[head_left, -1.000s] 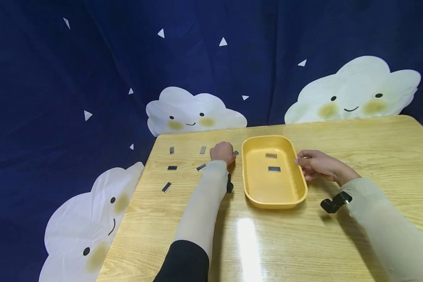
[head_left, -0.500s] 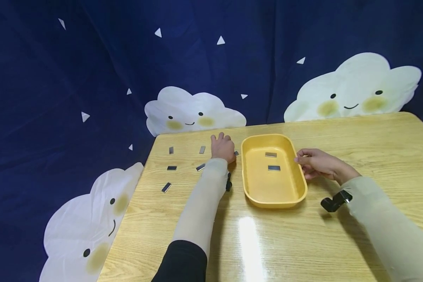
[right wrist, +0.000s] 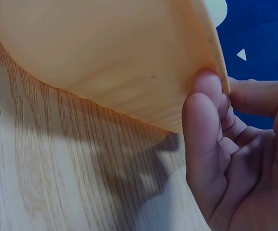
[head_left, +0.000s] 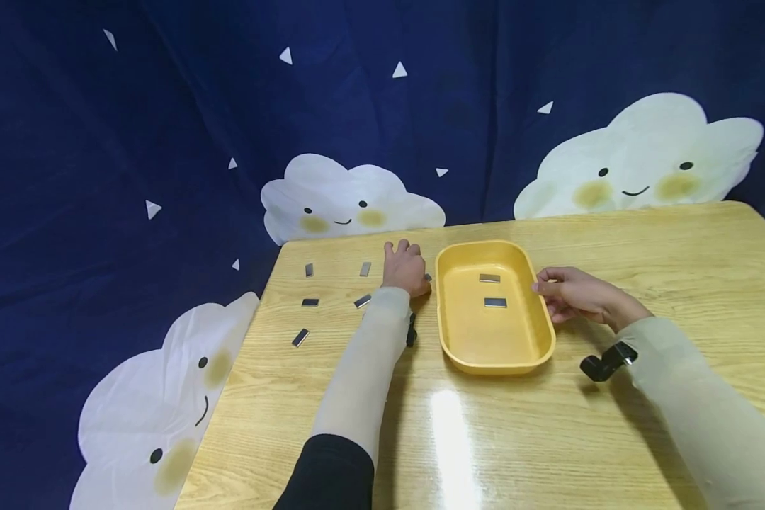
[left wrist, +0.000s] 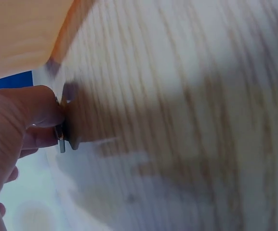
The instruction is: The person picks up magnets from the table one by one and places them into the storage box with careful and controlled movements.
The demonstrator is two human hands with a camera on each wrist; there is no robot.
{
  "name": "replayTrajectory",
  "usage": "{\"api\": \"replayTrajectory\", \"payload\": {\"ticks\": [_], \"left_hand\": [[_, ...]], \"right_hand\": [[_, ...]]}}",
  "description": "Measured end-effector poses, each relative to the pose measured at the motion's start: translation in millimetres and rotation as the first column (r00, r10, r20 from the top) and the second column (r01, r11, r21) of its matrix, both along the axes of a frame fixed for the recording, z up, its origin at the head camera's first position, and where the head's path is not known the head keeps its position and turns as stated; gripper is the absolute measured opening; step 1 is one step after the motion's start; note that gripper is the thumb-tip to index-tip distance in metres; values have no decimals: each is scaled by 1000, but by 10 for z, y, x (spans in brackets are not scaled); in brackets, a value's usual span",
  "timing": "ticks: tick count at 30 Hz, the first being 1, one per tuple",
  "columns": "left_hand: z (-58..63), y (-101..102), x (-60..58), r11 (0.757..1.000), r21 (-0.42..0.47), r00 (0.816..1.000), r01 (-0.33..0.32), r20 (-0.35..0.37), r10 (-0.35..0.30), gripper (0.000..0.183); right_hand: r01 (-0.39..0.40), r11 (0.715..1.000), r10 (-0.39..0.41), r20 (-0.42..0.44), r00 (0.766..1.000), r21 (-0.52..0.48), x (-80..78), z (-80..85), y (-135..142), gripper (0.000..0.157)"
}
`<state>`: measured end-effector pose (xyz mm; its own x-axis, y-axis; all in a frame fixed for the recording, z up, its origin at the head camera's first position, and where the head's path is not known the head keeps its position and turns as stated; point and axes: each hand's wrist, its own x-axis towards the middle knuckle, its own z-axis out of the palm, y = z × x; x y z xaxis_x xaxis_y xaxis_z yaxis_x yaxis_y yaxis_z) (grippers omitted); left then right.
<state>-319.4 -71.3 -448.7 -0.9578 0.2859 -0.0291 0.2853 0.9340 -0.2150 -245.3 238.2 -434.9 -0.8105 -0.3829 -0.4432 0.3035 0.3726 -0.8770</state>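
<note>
My left hand is at the far part of the table, just left of the yellow plastic tray. Between its thumb and a finger it pinches a small shiny rectangular plate, close over the wood in the left wrist view. Only a corner of that plate shows past the hand in the head view. My right hand holds the tray's right rim, thumb on the rim and fingers against the outer wall. Inside the tray lie two similar plates, one farther back and one nearer.
Several more small plates lie apart on the left of the wooden table, such as a dark plate near the left edge and a tilted plate beside my left forearm. A dark blue curtain with white clouds hangs behind.
My left hand has gone from a fist-like look to fingers spread forward, staying beside the tray at the same plate. My right hand keeps its hold on the rim.
</note>
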Motion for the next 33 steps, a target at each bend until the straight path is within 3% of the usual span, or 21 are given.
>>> {"api": "replayTrajectory", "payload": {"ticks": [9,19,24,33], "left_hand": [[-20,-23,32,999,-28,998,24,-56,-26,26],[52,-108,35,998,-6,989,59,-135,-59,28],[154,-143,60,995,11,972,101,-216,-96,28],[330,-229,161,974,12,922,226,-326,-209,24]], "right_hand": [[-2,1000,2,-9,1000,7,7,0,-12,24],[-12,1000,12,-17,1000,15,0,-2,-6,22],[-6,1000,6,-24,1000,5,-7,-24,7,22],[-16,1000,16,-24,1000,-14,9,-2,7,22]]}}
